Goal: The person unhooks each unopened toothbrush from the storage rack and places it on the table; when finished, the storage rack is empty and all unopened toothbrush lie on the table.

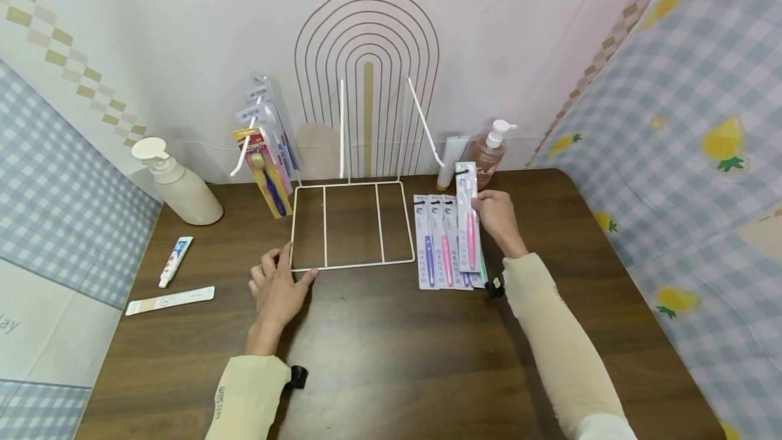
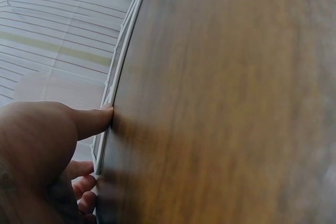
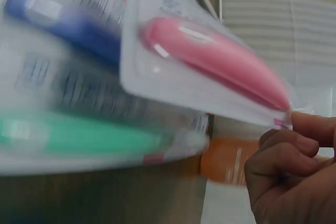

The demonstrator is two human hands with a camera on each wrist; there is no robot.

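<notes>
My right hand (image 1: 496, 217) pinches the edge of a packaged toothbrush (image 1: 469, 223) with a pink handle. It is held over a row of packaged toothbrushes (image 1: 430, 250) with purple, pink and green handles, lying on the table. In the right wrist view the fingers (image 3: 283, 156) grip the pack near one end. My left hand (image 1: 277, 290) touches the front left corner of a white wire display rack (image 1: 354, 266). Its thumb lies on the front bar, the other fingers by the left side. Several toothbrush packs (image 1: 264, 175) hang from the rack's left prong.
A beige pump bottle (image 1: 183, 189), a toothpaste tube (image 1: 176, 261) and a slim sachet (image 1: 171, 300) are at the left. Behind the toothbrush row stand a brown pump bottle (image 1: 487, 155) and a white tube (image 1: 452, 155). The rack's middle prong (image 1: 341, 127) and right prong (image 1: 424, 121) stick out forward.
</notes>
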